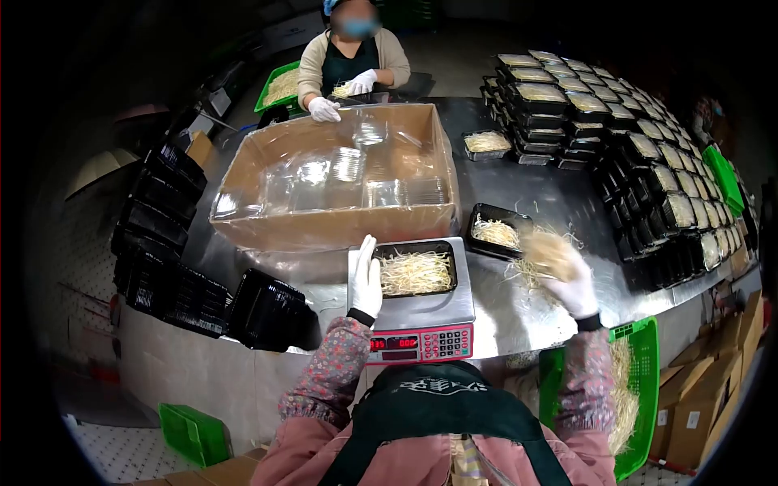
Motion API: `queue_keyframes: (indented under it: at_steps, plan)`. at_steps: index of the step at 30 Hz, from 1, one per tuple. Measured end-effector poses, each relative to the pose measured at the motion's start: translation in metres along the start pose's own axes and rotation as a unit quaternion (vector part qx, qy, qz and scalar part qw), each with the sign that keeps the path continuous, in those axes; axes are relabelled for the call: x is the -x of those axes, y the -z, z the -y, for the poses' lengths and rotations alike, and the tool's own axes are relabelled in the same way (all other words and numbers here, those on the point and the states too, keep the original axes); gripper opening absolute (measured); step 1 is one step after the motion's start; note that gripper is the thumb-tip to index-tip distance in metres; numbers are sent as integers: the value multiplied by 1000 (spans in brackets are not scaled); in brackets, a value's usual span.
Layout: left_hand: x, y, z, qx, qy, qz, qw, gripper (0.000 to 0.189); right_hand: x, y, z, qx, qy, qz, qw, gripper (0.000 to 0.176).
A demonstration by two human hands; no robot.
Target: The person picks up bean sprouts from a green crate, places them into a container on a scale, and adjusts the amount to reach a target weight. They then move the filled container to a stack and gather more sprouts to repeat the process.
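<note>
In the head view, a black plastic tray [415, 274] of pale bean sprouts rests on the digital scale [454, 317]. My left hand [367, 279], in a white glove, lies along the tray's left side with its fingers stretched out. On the right, my gloved right hand [574, 285] is over the table, closed around a clump of bean sprouts [548, 254] smeared by motion. Just beyond it stands another black tray [500, 231] partly filled with sprouts. Loose sprouts lie near my right hand. The scale's red display is partly covered by my left sleeve.
A lined cardboard box [324, 231] holds clear plastic lids. Stacked empty black trays [263, 308] line the left; packed trays [648, 174] pile up on the right. A green crate [651, 389] of sprouts stands at lower right. Across the table, a co-worker [352, 57] handles sprouts.
</note>
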State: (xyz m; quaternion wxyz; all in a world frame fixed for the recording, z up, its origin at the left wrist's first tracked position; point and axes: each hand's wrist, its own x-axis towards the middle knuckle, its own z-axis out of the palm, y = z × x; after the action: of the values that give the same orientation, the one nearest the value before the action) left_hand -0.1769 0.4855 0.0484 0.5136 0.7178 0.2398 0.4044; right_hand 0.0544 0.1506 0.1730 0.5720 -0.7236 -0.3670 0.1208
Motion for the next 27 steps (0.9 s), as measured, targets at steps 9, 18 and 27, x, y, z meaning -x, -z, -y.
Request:
queue_keyframes:
  at_steps: [9, 18, 27]
  plan:
    - [8, -10, -2, -20, -42, 6, 999, 53, -96, -243, -2, 492, 310, 274, 766, 40]
    - [3, -16, -25, -459, -54, 158, 872, 53, -85, -263, -43, 335, 183, 314, 869, 63]
    - [-3, -2, -25, -310, -24, 173, 934, 56, -109, -172, -8, -45, 32, 420, 906, 92]
